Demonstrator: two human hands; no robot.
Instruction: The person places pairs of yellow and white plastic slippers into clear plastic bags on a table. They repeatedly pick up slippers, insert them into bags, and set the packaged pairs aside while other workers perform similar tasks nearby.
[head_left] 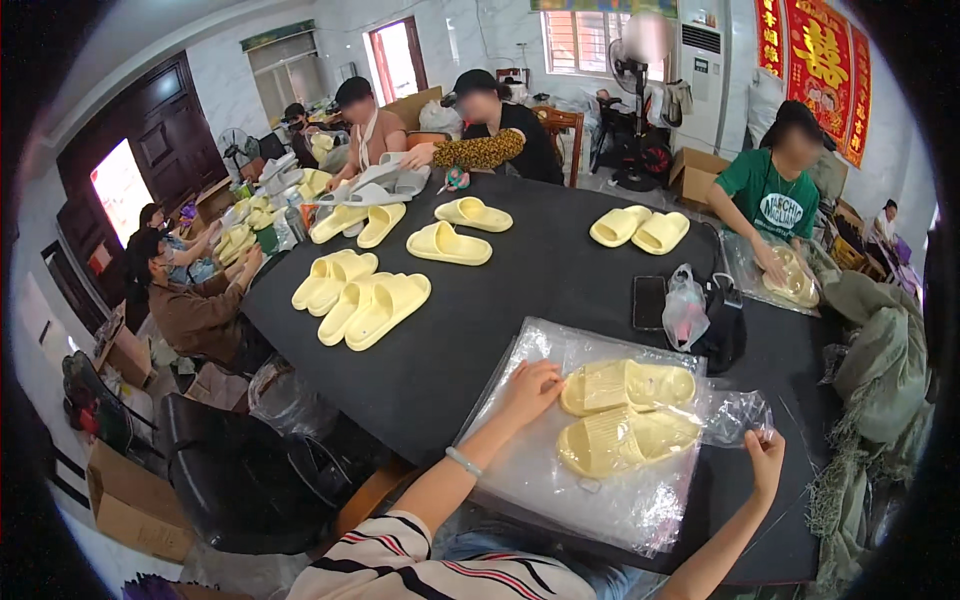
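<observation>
A pair of pale yellow ribbed slippers [625, 443] lies side by side inside a clear plastic bag [728, 415], on a stack of flat clear plastic bags [520, 470] at the table's near edge. At the right, my right hand [765, 455] pinches the bag's loose end and holds it stretched out. On the other side, my left hand [532, 388] has bent fingers at the bag's left edge, beside the slippers; its fingertips are partly hidden. A pale bangle sits on my left wrist.
On the dark table [560, 280] stand several more yellow slippers [375, 310]. A phone [649, 302], a small plastic bag [685, 308] and a black bag [725, 320] lie ahead. At right, a co-worker handles bagged slippers [795, 285]; others work at the far left. A black chair [240, 470] stands left.
</observation>
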